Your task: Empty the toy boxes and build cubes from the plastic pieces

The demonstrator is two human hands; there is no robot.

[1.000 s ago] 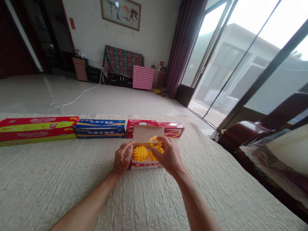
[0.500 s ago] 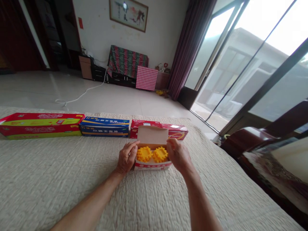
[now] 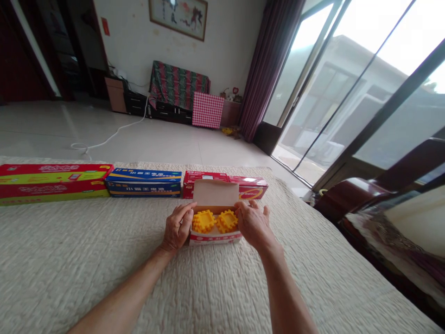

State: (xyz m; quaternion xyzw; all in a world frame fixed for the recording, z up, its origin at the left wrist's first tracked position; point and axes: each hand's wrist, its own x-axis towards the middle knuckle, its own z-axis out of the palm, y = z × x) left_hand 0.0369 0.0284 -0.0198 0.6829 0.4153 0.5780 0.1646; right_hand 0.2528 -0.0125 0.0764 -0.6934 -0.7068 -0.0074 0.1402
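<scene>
A small red-and-white cardboard box [image 3: 215, 238] stands on the quilted cover with its pale lid flap [image 3: 215, 192] raised at the back. Inside lie two yellow toothed plastic pieces, a left one [image 3: 203, 221] and a right one [image 3: 227, 221]. My left hand [image 3: 178, 226] is closed on the box's left end, thumb along the side and fingers at the back corner. Over the right rim, my right hand [image 3: 255, 225] has its thumb and forefinger drawn together at the back right corner, beside the right yellow piece. Its other fingers stick out to the right.
Behind the box, a row of cartons lies across the quilted cover [image 3: 139, 264]: red-and-green cartons [image 3: 55, 181], blue cartons [image 3: 144, 183] and red cartons [image 3: 248, 185]. A white cable [image 3: 114, 133] runs over the floor. Dark wooden furniture [image 3: 351, 199] stands at the right.
My right hand has shifted slightly inward over the box's right end, with its outer fingers spreading. My left hand stays on the left end. The whole view has shifted slightly.
</scene>
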